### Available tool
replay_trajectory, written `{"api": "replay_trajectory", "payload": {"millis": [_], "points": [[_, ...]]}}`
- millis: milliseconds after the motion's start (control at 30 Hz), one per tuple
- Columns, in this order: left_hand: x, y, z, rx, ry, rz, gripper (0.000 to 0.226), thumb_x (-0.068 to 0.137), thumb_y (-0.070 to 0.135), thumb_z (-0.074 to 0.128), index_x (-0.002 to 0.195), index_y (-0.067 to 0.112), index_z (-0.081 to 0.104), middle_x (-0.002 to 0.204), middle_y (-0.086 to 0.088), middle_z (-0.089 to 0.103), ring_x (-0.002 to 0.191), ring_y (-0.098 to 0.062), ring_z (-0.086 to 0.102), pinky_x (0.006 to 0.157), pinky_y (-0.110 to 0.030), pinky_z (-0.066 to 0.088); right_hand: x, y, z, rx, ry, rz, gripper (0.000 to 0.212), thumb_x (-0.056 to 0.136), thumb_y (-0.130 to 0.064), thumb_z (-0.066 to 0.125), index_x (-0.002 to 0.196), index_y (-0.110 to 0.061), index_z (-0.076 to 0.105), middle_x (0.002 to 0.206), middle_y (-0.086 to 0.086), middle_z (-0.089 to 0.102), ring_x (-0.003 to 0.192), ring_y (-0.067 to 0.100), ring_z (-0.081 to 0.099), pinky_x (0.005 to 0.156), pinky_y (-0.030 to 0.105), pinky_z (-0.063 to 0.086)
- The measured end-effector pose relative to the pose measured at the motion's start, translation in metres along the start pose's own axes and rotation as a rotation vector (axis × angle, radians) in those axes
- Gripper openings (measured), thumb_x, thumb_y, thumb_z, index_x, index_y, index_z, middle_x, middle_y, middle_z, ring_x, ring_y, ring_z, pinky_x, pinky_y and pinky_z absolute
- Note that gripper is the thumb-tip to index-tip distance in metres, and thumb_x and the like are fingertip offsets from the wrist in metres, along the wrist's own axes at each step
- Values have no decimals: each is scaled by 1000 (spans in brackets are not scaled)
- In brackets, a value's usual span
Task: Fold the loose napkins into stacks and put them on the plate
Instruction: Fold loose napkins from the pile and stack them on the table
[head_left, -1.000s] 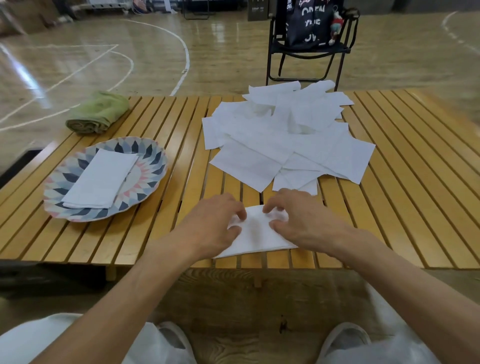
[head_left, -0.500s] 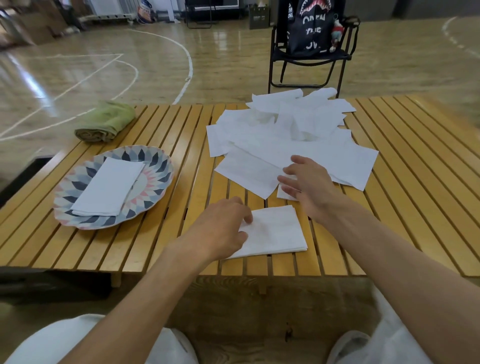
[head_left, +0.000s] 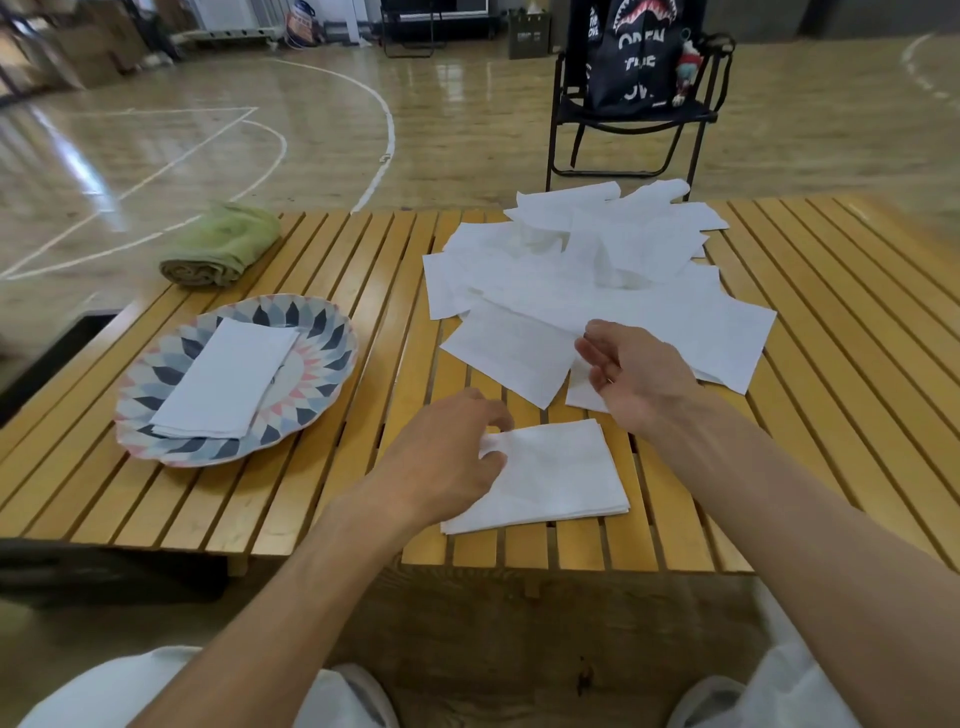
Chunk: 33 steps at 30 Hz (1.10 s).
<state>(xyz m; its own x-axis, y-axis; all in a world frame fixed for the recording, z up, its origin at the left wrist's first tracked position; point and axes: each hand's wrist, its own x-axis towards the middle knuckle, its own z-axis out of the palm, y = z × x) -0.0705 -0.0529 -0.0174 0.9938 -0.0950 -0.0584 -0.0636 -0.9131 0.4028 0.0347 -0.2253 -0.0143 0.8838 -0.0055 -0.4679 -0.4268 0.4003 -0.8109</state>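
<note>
A folded white napkin stack (head_left: 556, 475) lies near the table's front edge. My left hand (head_left: 447, 457) pinches its left edge, fingers curled round the paper. My right hand (head_left: 631, 376) hovers just beyond it, over the near edge of the loose napkin pile (head_left: 587, 280), fingers loosely curled and holding nothing. To the left stands a patterned plate (head_left: 156, 374) with one folded napkin stack (head_left: 228, 379) lying on it.
A rolled green towel (head_left: 221, 252) sits at the table's back left corner. The slatted wooden table (head_left: 841, 332) ends close to my knees. Behind it stands a black folding chair (head_left: 631, 98) with a dark bag on it.
My right hand left the folded stack and moved forward to the loose pile. My left hand stayed on the stack's left edge.
</note>
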Motion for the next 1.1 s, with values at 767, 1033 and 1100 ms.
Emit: {"api": "replay_trajectory", "payload": {"millis": [767,1033,1100], "points": [[0,11,-24,20,741,203,28,86,27,74,111,17,67,104,-2,53,100,-16,47,87,-32,37,-53,-29,-27,-164,-460,-69,18,85,-16,71,104,-15,71,106,11,59,99,28,52,87,41,43],[-1,15,-24,-199,562,300,34,91,46,62,115,22,65,115,16,57,108,5,46,96,-33,43,-64,-30,-22,-90,-468,-46,6,89,-16,67,92,-19,72,87,2,69,87,21,64,79,37,53],[-1,17,-22,-207,547,309,36,89,46,66,115,22,65,114,19,57,107,9,44,96,-26,38,-66,-30,-22,-91,-508,-29,7,90,-17,66,96,-18,69,86,2,70,81,19,66,74,36,55]]}}
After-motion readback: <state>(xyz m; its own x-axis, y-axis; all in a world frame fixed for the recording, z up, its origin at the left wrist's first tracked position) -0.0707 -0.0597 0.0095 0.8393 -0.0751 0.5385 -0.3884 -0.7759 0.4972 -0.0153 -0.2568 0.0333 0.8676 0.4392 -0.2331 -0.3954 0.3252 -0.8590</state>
